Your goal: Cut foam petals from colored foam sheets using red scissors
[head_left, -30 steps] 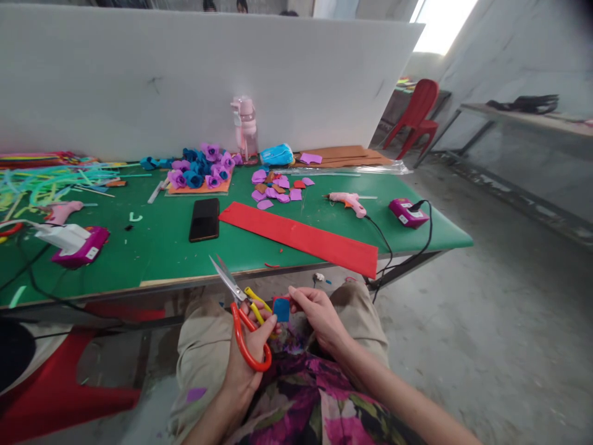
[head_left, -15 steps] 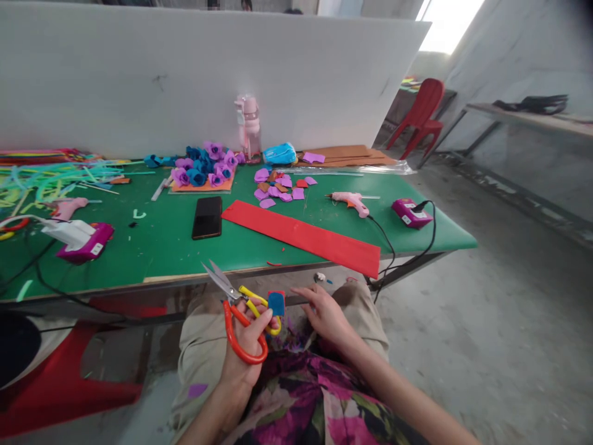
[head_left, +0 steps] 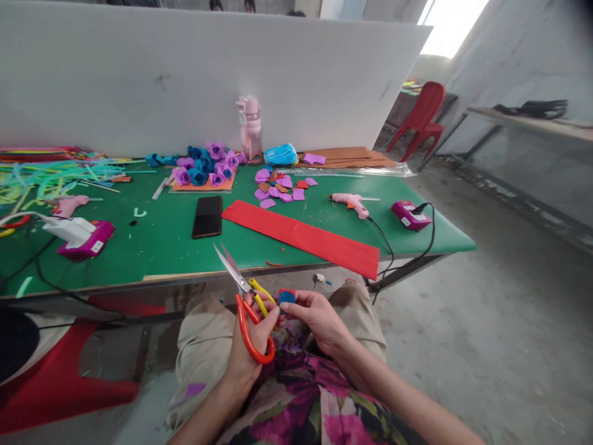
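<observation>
Grey flr (head_left: 500, 296), marked grey wall (head_left: 546, 55) on R, bright window (head_left: 456, 28) top R, red chair (head_left: 428, 105) nr side tbl (head_left: 519, 120), upright white panel (head_left: 139, 74) at back of green-topped tbl (head_left: 171, 262)

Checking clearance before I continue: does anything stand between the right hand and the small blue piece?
Nothing visible does: the right hand pinches the blue piece, with a red piece showing behind it. The scissors, held in the left hand, sit mostly left of these pieces, not between.
</observation>
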The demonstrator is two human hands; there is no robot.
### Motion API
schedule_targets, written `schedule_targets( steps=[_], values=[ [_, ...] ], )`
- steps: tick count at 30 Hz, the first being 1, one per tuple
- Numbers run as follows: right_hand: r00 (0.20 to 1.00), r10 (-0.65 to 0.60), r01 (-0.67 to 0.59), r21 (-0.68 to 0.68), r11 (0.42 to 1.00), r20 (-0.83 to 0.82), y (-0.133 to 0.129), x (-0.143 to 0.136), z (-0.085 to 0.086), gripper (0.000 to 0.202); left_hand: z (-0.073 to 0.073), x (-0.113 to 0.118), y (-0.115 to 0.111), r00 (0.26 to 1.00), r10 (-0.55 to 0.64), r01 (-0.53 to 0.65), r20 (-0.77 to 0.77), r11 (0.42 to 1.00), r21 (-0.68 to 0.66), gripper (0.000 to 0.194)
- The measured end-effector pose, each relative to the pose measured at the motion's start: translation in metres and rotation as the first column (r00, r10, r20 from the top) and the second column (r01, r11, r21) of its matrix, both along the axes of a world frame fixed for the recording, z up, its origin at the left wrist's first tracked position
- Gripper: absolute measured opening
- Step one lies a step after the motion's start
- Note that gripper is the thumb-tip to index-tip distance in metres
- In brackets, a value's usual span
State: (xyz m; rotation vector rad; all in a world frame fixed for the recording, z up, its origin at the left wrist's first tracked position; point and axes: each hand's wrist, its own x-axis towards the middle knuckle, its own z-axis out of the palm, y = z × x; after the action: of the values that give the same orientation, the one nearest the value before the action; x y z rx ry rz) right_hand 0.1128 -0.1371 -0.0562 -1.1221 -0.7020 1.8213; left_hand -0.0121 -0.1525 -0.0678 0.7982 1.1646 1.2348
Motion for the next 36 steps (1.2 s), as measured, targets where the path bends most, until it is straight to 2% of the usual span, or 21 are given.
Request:
schedule_targets(
  steps=[3,5,6,8,10,12,15,18,21,26,30,33,36],
  values=[
    [0.991,-0.13,0.13,-0.014,0.991,0.032,0.004,0.005,-0.002,0.025,-0.011,-0.01,0.002,0.992,-0.05,0.055,-0.115,0.997,0.046,0.02],
    [0.979,-0.199,0.2,-0.019,0.98,0.044,0.008,0.01,-0.003,0.022,-0.016,-0.021,0.001,0.953,-0.108,0.133,-0.283,0.988,0.072,0.018],
    [0.975,-0.217,0.218,-0.022,0.976,0.042,0.009,0.013,-0.002,0.021,-0.017,-0.027,0.0,0.903,-0.146,0.196,-0.404,0.977,0.084,0.017],
    [0.971,-0.237,0.238,-0.031,0.971,0.029,0.011,0.018,0.0,0.022,-0.014,-0.037,-0.005,0.741,-0.218,0.352,-0.635,0.931,0.091,0.017],
    [0.966,-0.26,0.26,-0.038,0.965,0.011,0.012,0.023,0.003,0.024,-0.006,-0.044,-0.01,0.569,-0.293,0.511,-0.768,0.858,0.052,0.017],
    [0.959,-0.283,0.283,-0.045,0.958,-0.007,0.012,0.026,0.005,0.026,0.001,-0.048,-0.015,0.421,-0.369,0.61,-0.829,0.791,-0.043,0.014],
    [0.953,-0.303,0.301,-0.062,0.952,-0.02,0.012,0.028,0.006,0.028,0.009,-0.049,-0.02,0.279,-0.437,0.646,-0.855,0.744,-0.169,0.014],
    [0.952,-0.304,0.302,-0.069,0.951,-0.033,0.011,0.028,0.005,0.028,0.012,-0.047,-0.02,0.204,-0.441,0.655,-0.874,0.725,-0.213,0.018],
    [0.951,-0.308,0.306,-0.053,0.95,-0.036,0.009,0.027,0.006,0.028,0.015,-0.043,-0.019,0.163,-0.448,0.663,-0.879,0.709,-0.239,0.017],
    [0.957,-0.289,0.289,-0.02,0.957,-0.008,0.006,0.025,0.009,0.027,0.018,-0.038,-0.018,0.181,-0.423,0.679,-0.888,0.707,-0.198,0.016],
    [0.943,-0.332,0.332,0.001,0.943,0.028,0.006,0.026,0.009,0.027,0.011,-0.04,-0.02,0.29,-0.375,0.662,-0.881,0.743,-0.099,0.015],
    [0.924,-0.381,0.381,-0.002,0.925,0.037,0.007,0.025,0.01,0.026,0.002,-0.037,-0.018,0.471,-0.365,0.597,-0.803,0.802,-0.014,0.015],
    [0.943,-0.333,0.334,-0.05,0.941,0.016,0.005,0.021,0.009,0.026,-0.002,-0.029,-0.01,0.707,-0.291,0.426,-0.644,0.903,0.06,0.021]
  ],
)
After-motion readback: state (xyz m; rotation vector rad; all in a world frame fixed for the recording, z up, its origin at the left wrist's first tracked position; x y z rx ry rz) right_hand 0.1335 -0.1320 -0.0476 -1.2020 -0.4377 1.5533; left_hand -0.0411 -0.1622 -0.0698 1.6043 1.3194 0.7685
